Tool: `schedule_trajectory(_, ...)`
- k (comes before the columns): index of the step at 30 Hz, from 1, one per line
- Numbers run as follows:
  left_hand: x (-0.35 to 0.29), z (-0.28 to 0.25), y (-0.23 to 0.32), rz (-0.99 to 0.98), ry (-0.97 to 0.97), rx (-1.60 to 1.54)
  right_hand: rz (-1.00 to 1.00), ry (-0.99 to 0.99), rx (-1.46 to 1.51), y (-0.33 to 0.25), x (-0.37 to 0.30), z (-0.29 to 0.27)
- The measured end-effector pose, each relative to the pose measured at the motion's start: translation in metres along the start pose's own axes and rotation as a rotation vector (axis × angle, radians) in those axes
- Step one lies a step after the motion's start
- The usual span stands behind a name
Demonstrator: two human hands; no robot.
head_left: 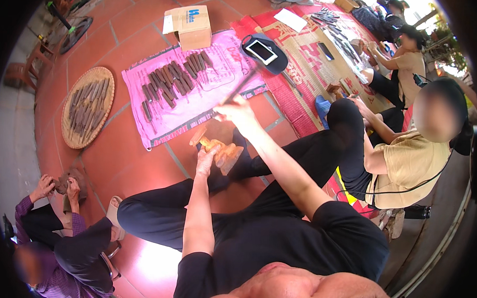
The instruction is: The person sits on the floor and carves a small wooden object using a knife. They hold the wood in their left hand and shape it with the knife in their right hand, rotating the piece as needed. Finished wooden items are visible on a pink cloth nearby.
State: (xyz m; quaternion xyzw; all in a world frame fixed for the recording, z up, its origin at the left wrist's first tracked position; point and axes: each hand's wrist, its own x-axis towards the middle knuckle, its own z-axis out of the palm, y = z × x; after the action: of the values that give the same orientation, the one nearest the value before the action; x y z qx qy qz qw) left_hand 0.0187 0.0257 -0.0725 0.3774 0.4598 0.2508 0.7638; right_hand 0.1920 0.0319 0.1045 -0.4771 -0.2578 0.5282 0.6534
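Observation:
My left hand (pixel 206 161) is closed around a carved orange-yellow wooden piece (pixel 228 155) with a lumpy, rounded outline, held low over my crossed legs. Just above and to its right, my right hand (pixel 237 115) is closed on a thin dark stick-like tool (pixel 244 87) that points up and to the right. The tool is apart from the carved piece, and its tip is blurred. Beyond my hands lies a pink cloth (pixel 138 95) with rows of dark wooden-handled tools (pixel 170 81) on it.
A cardboard box (pixel 195 32) stands behind the cloth. A dark cap (pixel 277 58) with a white phone (pixel 262 52) lies right of it. A round woven tray (pixel 111 87) holds more tools at left. People sit at right (pixel 411 165) and lower left (pixel 69 269).

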Motion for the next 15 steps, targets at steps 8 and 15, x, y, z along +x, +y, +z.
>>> schedule_trajectory(8, 0.0, 0.003, 0.003, -0.002, 0.018, 0.103, 0.067, 0.22, 0.0, 0.067, -0.051, -0.075)
schedule_trajectory(15, 0.01, -0.01, -0.008, -0.013, 0.042, 0.0, 0.041, 0.272, -0.099, 0.099, -0.039, -0.094)
